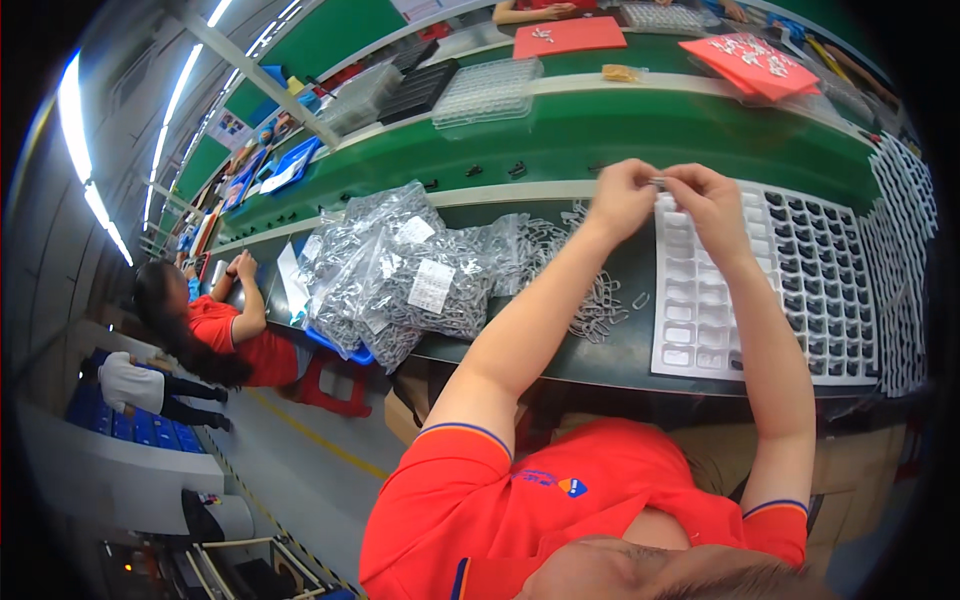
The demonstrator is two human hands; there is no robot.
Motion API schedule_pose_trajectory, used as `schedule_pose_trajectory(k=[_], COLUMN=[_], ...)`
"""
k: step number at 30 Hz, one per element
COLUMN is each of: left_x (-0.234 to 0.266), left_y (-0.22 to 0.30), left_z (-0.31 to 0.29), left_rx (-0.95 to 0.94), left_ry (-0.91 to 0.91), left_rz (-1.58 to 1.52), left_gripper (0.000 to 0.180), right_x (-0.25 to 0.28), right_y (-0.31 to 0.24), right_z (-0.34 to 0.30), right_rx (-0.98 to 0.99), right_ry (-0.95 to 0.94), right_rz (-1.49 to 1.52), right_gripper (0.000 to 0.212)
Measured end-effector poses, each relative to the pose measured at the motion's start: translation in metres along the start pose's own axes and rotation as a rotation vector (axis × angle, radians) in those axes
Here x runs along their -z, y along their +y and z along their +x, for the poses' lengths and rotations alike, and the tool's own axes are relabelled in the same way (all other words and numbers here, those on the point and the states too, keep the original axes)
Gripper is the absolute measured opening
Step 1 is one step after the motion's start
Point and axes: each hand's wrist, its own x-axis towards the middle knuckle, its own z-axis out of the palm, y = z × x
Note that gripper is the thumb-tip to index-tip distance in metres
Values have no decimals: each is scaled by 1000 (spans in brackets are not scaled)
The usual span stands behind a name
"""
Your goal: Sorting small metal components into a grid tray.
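Co-worker in a red shirt point(268, 340) sits at far left, hands raised at the long bench. Clear bags point(385, 275) packed with grey metal clips, some bearing white labels, lie heaped over a blue tray point(340, 346), with loose clips point(600, 305) spilling beside them. At center, the wearer's left hand point(622, 198) meets the right hand point(710, 203), fingertips of both pinched together on a small grey part point(657, 182) above the edge of a white tray point(680, 310), its right-hand columns filled with dark pieces point(830, 262). Wavy-edged stacked trays point(902, 270) stand at far right.
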Motion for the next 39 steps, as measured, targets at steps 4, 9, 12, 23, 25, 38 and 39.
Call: schedule_pose_trajectory(k=[4,9,12,23,25,38,39], left_x=[23,32,30,24,24,40,46], left_y=[4,-3,5,4,5,0,-4], left_z=[-43,-55,-57,-59,-60,-18,-6], left_rx=[184,265,262,195,189,43,-18], left_ry=[80,83,74,44,42,3,23], left_rz=[-316,-474,-414,-294,-275,268,445], left_gripper=[16,20,26,29,28,19,22], right_x=[-19,-31,-29,-25,-25,-17,-20], right_y=[17,28,31,31,29,29,24], right_z=[-1,-9,-11,-15,-15,-14,-15], right_rx=[29,-73,-66,-33,-41,272,279], right_ry=[-14,-9,-18,1,-12,-253,-258], right_rz=[-62,-15,-12,-205,-185,-545,-536], right_gripper=[15,9,8,9,8,12,12])
